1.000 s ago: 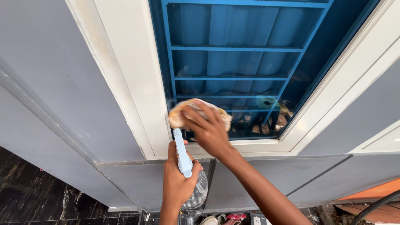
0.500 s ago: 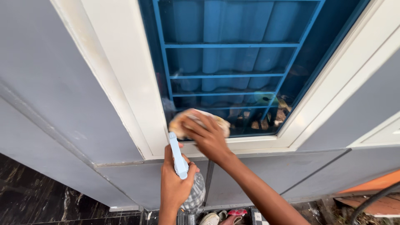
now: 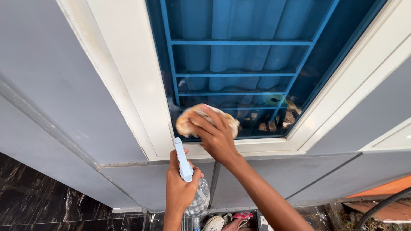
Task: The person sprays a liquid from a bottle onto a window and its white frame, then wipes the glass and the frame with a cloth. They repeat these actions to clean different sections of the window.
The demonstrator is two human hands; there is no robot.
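At frame centre, the right hand (image 3: 216,136) presses a crumpled beige cloth (image 3: 188,119) against the blue-barred window glass (image 3: 239,60); below it, the left hand (image 3: 180,188) grips a clear plastic spray bottle (image 3: 198,201).

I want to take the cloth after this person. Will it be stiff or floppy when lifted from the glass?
Probably floppy: the cloth bunches unevenly under the right hand. Likely light, since spread fingers alone pin it to the window glass. Dampness cannot be told.
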